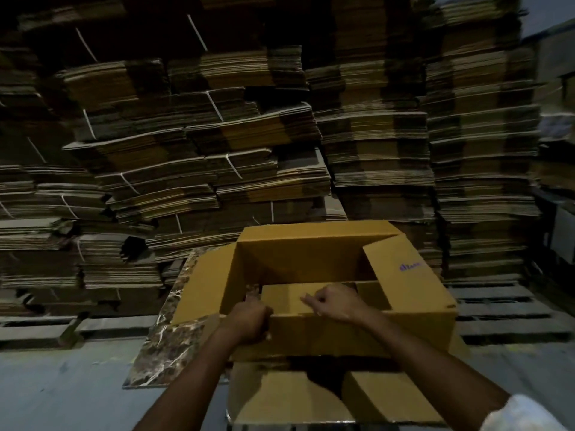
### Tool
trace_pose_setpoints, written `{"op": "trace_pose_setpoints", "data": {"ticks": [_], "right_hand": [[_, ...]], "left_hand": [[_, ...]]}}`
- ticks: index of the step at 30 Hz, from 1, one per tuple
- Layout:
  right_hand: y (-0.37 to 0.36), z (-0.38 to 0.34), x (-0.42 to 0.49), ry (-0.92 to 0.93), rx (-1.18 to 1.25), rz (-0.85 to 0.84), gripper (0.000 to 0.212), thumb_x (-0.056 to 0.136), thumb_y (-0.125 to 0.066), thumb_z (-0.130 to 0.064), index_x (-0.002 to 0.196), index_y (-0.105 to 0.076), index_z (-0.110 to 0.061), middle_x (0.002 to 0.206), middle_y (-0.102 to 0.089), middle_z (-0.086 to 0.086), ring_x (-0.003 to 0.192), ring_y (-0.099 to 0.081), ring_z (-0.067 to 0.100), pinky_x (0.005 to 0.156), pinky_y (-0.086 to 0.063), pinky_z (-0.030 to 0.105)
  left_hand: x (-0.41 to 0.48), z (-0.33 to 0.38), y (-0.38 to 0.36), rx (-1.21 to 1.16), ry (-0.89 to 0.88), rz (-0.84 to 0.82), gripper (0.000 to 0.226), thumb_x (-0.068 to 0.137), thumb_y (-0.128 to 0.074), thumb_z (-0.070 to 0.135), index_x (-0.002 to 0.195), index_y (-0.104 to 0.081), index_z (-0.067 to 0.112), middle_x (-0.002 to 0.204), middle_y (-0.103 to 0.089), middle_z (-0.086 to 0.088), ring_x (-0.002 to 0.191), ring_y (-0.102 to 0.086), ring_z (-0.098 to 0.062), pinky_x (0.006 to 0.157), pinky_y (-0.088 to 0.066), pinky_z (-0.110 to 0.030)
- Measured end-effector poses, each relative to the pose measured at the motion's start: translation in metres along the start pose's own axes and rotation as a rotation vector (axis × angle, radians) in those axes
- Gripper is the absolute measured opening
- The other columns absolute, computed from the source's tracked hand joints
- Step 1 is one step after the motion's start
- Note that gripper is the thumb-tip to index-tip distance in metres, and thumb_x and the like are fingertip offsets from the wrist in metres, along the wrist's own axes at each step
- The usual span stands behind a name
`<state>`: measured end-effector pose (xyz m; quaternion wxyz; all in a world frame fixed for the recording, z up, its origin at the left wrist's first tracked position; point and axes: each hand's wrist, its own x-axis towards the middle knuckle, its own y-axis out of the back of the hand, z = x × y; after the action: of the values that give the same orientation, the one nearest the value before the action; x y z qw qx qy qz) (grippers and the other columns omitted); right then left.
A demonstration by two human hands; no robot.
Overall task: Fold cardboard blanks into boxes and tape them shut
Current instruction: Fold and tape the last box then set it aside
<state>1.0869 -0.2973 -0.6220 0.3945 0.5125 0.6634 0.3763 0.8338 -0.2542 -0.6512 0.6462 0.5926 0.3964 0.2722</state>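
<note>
the left hand (pixel 249 318) has a tight grip, fingers curled over the near rim of the box (pixel 357 331) at its 7 o'clock corner. the right hand (pixel 334 303) sits just beside it at 6 o'clock, its grip loose, fingers laid fairly flat and pointing to 9 o'clock across the inner flap (pixel 286 298), which is folded down into the box.

the box stands open-topped on a marbled table (pixel 165 337), low in the middle of the view. its left flap (pixel 202 284) splays outward, and its right flap (pixel 401 275) tilts up and carries a purple print (pixel 409 266), too blurred to read. a second cardboard piece (pixel 280 396) lies at 6 o'clock under the forearms, touching the box's near side.

from 9 o'clock round to 3 o'clock, a wall of stacked flat blanks (pixel 217 135) rises behind the box, many bundles tied with white straps (pixel 211 102). wooden pallets (pixel 497 309) lie at 3 o'clock and 9 o'clock on the grey floor (pixel 62 384). a white sleeve (pixel 525 415) shows at 5 o'clock.
</note>
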Motion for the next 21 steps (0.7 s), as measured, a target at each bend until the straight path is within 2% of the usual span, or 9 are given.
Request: {"op": "trace_pose_setpoints", "data": {"ticks": [1, 2, 4, 7, 9, 11, 15, 18, 21], "right_hand": [[0.006, -0.001, 0.007, -0.099, 0.072, -0.064, 0.084, 0.095, -0.022, -0.080, 0.110, -0.074, -0.015, 0.111, -0.073, 0.007, 0.104, -0.067, 0.023, 0.092, -0.052, 0.040], [0.008, 0.003, 0.017, -0.189, 0.110, -0.125, 0.086, 0.097, -0.018, -0.077, 0.131, -0.066, -0.015, 0.135, -0.064, 0.010, 0.124, -0.059, 0.029, 0.103, -0.046, 0.043], [0.007, 0.012, 0.033, -0.360, 0.165, -0.243, 0.080, 0.101, -0.022, -0.069, 0.159, -0.033, -0.016, 0.165, -0.029, 0.011, 0.148, -0.032, 0.037, 0.119, -0.031, 0.048], [-0.013, 0.035, 0.053, -0.602, 0.009, -0.334, 0.079, 0.104, -0.034, -0.059, 0.163, -0.006, -0.014, 0.169, -0.006, 0.018, 0.153, -0.015, 0.043, 0.121, -0.021, 0.057], [-0.014, 0.038, 0.051, -0.735, -0.040, -0.217, 0.087, 0.103, -0.052, -0.042, 0.162, 0.006, -0.014, 0.166, 0.016, 0.024, 0.153, 0.008, 0.048, 0.120, -0.013, 0.063], [0.001, 0.033, 0.039, -0.707, -0.006, -0.052, 0.094, 0.100, -0.060, -0.026, 0.162, 0.010, -0.015, 0.162, 0.028, 0.024, 0.152, 0.018, 0.045, 0.122, -0.011, 0.059], [0.050, 0.051, 0.008, -0.668, 0.018, 0.251, 0.095, 0.099, -0.059, -0.043, 0.162, 0.008, -0.019, 0.162, 0.029, 0.025, 0.152, 0.016, 0.044, 0.122, -0.007, 0.059], [0.091, 0.099, -0.022, -0.777, -0.067, 0.442, 0.098, 0.095, -0.061, -0.054, 0.162, -0.002, -0.015, 0.164, 0.013, 0.030, 0.152, 0.014, 0.047, 0.122, 0.000, 0.061], [0.104, 0.170, -0.046, -1.019, 0.008, 0.466, 0.112, 0.080, -0.072, -0.066, 0.159, -0.015, -0.012, 0.162, -0.018, 0.032, 0.149, -0.016, 0.050, 0.120, -0.019, 0.063]], "left_hand": [[-0.003, -0.006, -0.007, 0.016, 0.024, 0.012, 0.036, 0.093, -0.066, 0.039, 0.123, -0.063, 0.020, 0.122, -0.064, -0.010, 0.114, -0.061, -0.030, 0.088, -0.047, -0.038], [-0.005, -0.011, -0.012, 0.045, 0.047, 0.023, 0.036, 0.095, -0.063, 0.042, 0.124, -0.063, 0.020, 0.122, -0.065, -0.010, 0.115, -0.060, -0.031, 0.088, -0.047, -0.037], [-0.006, -0.015, -0.016, 0.098, 0.066, 0.059, 0.036, 0.096, -0.059, 0.045, 0.122, -0.064, 0.021, 0.121, -0.066, -0.009, 0.115, -0.060, -0.030, 0.087, -0.047, -0.036], [-0.001, -0.015, -0.019, 0.090, 0.047, 0.109, 0.030, 0.094, -0.059, 0.044, 0.114, -0.066, 0.022, 0.113, -0.069, -0.005, 0.109, -0.064, -0.027, 0.083, -0.048, -0.035], [0.000, -0.017, -0.022, 0.070, 0.041, 0.136, 0.026, 0.094, -0.060, 0.044, 0.108, -0.067, 0.024, 0.109, -0.070, -0.003, 0.105, -0.066, -0.025, 0.080, -0.048, -0.034], [0.000, -0.021, -0.026, 0.069, 0.042, 0.156, 0.026, 0.093, -0.060, 0.045, 0.106, -0.067, 0.025, 0.107, -0.071, 0.000, 0.103, -0.066, -0.022, 0.077, -0.046, -0.032], [-0.001, -0.024, -0.032, 0.073, 0.008, 0.190, 0.025, 0.093, -0.060, 0.045, 0.107, -0.068, 0.026, 0.103, -0.072, 0.003, 0.098, -0.067, -0.018, 0.073, -0.046, -0.031], [-0.007, -0.028, -0.038, 0.054, -0.011, 0.232, 0.024, 0.093, -0.060, 0.044, 0.107, -0.070, 0.027, 0.094, -0.072, 0.007, 0.086, -0.067, -0.013, 0.068, -0.046, -0.028], [-0.016, -0.027, -0.040, 0.030, -0.019, 0.240, 0.018, 0.091, -0.064, 0.038, 0.105, -0.070, 0.029, 0.088, -0.072, 0.010, 0.077, -0.067, -0.008, 0.062, -0.047, -0.024]]}}
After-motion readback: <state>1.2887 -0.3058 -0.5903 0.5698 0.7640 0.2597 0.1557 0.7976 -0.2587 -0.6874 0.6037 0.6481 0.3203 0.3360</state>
